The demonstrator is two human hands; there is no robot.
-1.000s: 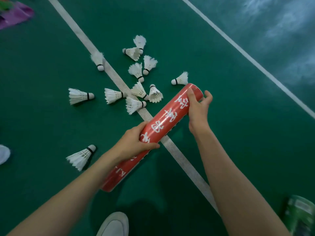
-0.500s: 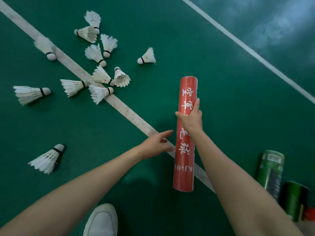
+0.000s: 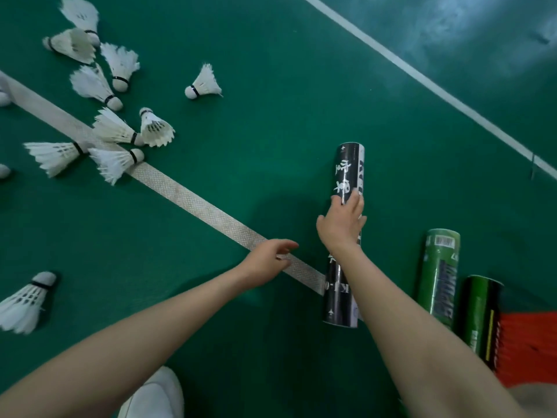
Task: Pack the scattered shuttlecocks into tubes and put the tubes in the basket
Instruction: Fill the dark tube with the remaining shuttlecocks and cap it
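Head view, looking down on green court floor (image 3: 271, 116).

Black cardboard tube with white characters (image 3: 346, 170) lies flat on the floor, long axis running away from the person. Its near half crosses the end of the textured white tape line (image 3: 196, 203).

Right hand (image 3: 340, 224) rests on top of the tube at about mid-length. Fingers roughly straight, pointing along the tube, thumb spread to the left side; not wrapped round it.

Left hand (image 3: 268, 263) hangs just above the tape line, left of the tube and apart from it. Fingers loosely curled, holding nothing.

White feather shuttlecocks (image 3: 114, 131) lie clustered at upper left, several on the tape line. One lone shuttlecock (image 3: 203, 84) lies to the right of the cluster, another (image 3: 24, 303) at the lower left edge.

To the right of the black tube: light green tube (image 3: 440, 273), then dark green tube (image 3: 482, 309), side by side. The dark one is next to a red slatted basket (image 3: 530, 342).

White shoe (image 3: 153, 396) at the bottom edge.
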